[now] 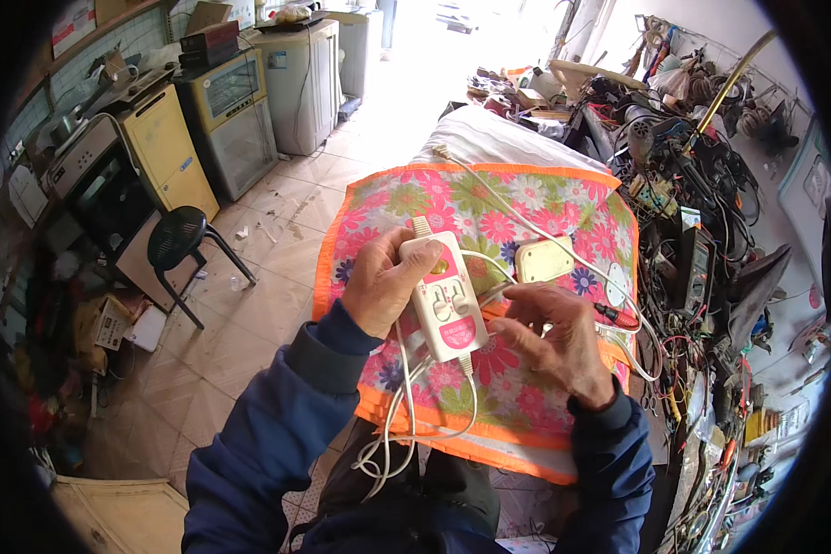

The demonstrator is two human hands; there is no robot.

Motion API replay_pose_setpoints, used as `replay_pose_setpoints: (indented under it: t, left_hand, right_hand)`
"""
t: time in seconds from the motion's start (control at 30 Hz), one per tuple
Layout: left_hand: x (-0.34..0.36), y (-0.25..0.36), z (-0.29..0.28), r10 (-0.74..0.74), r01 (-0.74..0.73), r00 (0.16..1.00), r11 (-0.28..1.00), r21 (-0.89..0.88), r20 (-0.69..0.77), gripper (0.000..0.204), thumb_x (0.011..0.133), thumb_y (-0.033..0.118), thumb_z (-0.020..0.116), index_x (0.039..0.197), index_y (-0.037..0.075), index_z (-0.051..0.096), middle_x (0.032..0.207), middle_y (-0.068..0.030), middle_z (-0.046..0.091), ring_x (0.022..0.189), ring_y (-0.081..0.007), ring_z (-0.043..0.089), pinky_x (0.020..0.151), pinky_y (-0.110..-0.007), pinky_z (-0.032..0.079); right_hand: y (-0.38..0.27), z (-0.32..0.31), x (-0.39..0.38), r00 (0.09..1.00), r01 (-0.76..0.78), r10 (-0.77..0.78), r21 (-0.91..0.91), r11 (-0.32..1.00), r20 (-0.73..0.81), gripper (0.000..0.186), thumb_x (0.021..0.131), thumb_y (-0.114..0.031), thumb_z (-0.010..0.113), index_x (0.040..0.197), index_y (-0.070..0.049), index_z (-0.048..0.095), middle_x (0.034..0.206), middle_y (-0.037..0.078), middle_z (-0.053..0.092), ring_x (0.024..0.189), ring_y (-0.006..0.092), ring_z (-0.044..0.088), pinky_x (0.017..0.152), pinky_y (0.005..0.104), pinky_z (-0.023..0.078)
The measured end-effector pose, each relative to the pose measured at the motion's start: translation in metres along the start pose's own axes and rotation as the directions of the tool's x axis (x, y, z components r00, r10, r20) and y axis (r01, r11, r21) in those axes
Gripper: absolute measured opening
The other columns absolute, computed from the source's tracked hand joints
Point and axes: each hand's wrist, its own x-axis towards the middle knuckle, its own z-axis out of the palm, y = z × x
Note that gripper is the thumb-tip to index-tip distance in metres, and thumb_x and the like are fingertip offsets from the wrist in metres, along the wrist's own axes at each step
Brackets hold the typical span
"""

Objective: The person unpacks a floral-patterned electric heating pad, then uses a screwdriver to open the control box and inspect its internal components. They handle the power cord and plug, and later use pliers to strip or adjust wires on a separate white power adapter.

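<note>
My left hand [388, 280] grips a white cord controller box [448, 300] with pink labels and two round dials, thumb across its upper end. A white cord leaves each end of the box. Close to the box's right side, my right hand [556, 340] is curled, with thumb and forefinger bent toward the box. A small pale bit shows between its fingers, too small to name. Beyond it, a cream oblong plastic piece [544, 260] lies on the flowered cloth [379, 198] with an orange border. Loops of white cord [385, 462] hang over my lap.
A heap of cables, tools and parts [702, 212] lines the right side, with a multimeter [697, 268] among it. At left are a black stool [180, 238], a yellow cabinet [168, 148] and old appliances [302, 83]. A red-and-black lead [617, 316] lies at the cloth's right edge.
</note>
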Motion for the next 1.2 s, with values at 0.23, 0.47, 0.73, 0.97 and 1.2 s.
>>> replay_pose_setpoints:
  t: [0.23,0.47,0.73,0.97,1.2]
  left_hand:
    - [0.005,0.035,0.045,0.133,-0.148,0.987,0.967,0.207,0.088,0.043,0.099,0.035,0.069,0.115,-0.005,0.062,0.095,-0.0046,0.068,0.087,-0.0078,0.064,0.076,-0.026,0.052]
    - [0.033,0.026,0.096,0.139,-0.166,0.981,0.962,0.215,0.135,0.044,0.101,0.037,0.067,0.117,-0.004,0.064,0.096,-0.0021,0.068,0.088,-0.0063,0.060,0.073,-0.023,0.048]
    - [0.057,0.008,0.045,0.342,-0.192,0.939,0.594,0.782,-0.029,0.035,0.099,0.034,0.066,0.111,0.001,0.067,0.097,-0.0061,0.067,0.085,-0.0149,0.063,0.070,-0.033,0.049]
    - [0.015,0.007,0.083,0.237,-0.285,0.958,0.852,0.439,0.162,0.034,0.100,0.016,0.066,0.125,-0.005,0.056,0.125,-0.0177,0.060,0.115,-0.0208,0.061,0.092,-0.034,0.054]
    - [0.007,0.004,0.104,0.036,-0.125,0.922,0.970,0.209,0.385,0.069,0.098,0.023,0.072,0.147,-0.006,0.034,0.128,-0.0175,0.059,0.124,-0.0225,0.059,0.100,-0.036,0.054]
  right_hand:
    - [0.004,-0.007,-0.017,0.997,0.042,-0.049,0.107,0.993,0.055,0.081,0.079,-0.026,0.091,0.140,0.010,0.051,0.099,0.016,0.073,0.073,0.0135,0.069,0.065,0.0295,0.056]
    - [0.013,-0.019,-0.030,0.996,-0.090,0.084,0.685,0.723,0.042,0.044,0.096,-0.016,0.075,0.130,0.007,0.057,0.106,0.007,0.072,0.088,0.0089,0.064,0.076,0.0269,0.054]
    - [0.046,-0.027,-0.031,0.981,-0.088,0.182,0.691,0.718,-0.065,0.043,0.099,-0.020,0.072,0.132,0.004,0.058,0.101,0.004,0.072,0.082,0.0075,0.062,0.067,0.0236,0.048]
    - [0.040,-0.028,-0.031,0.987,-0.051,0.139,0.688,0.724,-0.074,0.036,0.100,-0.017,0.070,0.128,0.003,0.061,0.101,0.005,0.071,0.081,0.0088,0.062,0.067,0.0243,0.048]
    - [0.046,-0.015,-0.035,0.931,0.084,0.047,0.340,0.937,-0.361,0.052,0.089,-0.014,0.080,0.132,0.004,0.058,0.105,0.013,0.070,0.085,0.0208,0.068,0.076,0.0331,0.055]
